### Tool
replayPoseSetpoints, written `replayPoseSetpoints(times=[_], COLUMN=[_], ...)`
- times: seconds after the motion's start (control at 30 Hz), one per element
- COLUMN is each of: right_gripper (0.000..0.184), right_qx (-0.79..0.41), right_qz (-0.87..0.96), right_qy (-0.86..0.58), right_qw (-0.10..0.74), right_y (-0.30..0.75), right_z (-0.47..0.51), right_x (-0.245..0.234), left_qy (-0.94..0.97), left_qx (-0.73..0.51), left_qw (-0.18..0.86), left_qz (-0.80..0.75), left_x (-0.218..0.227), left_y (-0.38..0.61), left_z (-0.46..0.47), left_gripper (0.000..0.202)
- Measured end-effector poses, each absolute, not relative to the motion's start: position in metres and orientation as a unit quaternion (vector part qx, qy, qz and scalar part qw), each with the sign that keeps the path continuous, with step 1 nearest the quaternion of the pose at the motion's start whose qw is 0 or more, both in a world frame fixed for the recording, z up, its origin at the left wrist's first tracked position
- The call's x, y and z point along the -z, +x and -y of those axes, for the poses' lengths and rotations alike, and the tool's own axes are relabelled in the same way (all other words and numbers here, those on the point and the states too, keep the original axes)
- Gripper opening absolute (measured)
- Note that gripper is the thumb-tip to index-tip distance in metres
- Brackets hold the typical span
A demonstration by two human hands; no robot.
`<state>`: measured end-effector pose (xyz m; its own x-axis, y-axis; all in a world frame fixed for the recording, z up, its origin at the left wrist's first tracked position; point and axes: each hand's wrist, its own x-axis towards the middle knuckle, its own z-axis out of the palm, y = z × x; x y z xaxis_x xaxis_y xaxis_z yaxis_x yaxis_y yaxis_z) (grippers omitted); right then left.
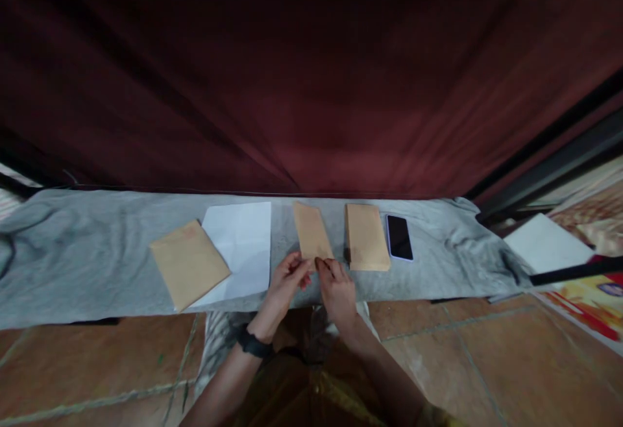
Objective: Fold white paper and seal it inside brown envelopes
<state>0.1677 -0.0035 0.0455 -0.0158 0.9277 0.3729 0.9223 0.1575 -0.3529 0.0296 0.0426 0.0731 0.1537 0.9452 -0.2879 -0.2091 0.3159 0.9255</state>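
A narrow brown paper envelope (311, 227) lies slightly slanted on the grey cloth in front of me. My left hand (287, 281), with a black band on its wrist, pinches the near left corner of this envelope between thumb and fingers. At the near right corner, the bent fingers of my right hand (338, 289) grip the same near end. The fingertips partly hide that edge. Just right of it sits a thick stack of brown envelopes (368, 237). To the left, another brown envelope (189, 263) overlaps white paper sheets (246, 239).
A phone (400, 237) with a dark screen lies right of the stack. Grey cloth (97, 245) covers the narrow table. A dark red curtain (311, 89) hangs behind it, with dark bars (549, 138) at the right. Tiled floor (438, 349) shows below.
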Motion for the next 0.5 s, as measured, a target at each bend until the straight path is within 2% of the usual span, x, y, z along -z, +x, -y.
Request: replayPoseSetpoints(times=[0.07,0.13,0.27,0.37,0.5], right_gripper=[0.037,0.03,0.028,0.032,0.031], right_qx=[-0.051,-0.136,-0.351,-0.459,-0.52], right_qz=[0.676,0.603,0.368,0.25,0.19], right_qy=[-0.658,-0.659,-0.603,-0.546,-0.514], right_qw=[0.328,0.428,0.614,0.655,0.655], right_y=[0.175,0.184,0.19,0.185,0.18], right_z=[-0.004,-0.01,-0.013,-0.005,0.008], right_x=[-0.051,-0.056,-0.057,-0.048,-0.037], left_qy=[0.367,0.34,0.335,0.341,0.36], left_qx=[-0.452,-0.445,-0.398,-0.399,-0.392], left_qw=[0.672,0.677,0.676,0.697,0.682], left_qz=[-0.457,-0.477,-0.522,-0.488,-0.501], left_x=[-0.075,-0.071,-0.056,-0.049,-0.049], left_y=[0.029,0.029,0.039,0.053,0.062], left_z=[-0.043,-0.044,-0.038,-0.031,-0.029], left_gripper=[0.067,0.074,0.072,0.066,0.061])
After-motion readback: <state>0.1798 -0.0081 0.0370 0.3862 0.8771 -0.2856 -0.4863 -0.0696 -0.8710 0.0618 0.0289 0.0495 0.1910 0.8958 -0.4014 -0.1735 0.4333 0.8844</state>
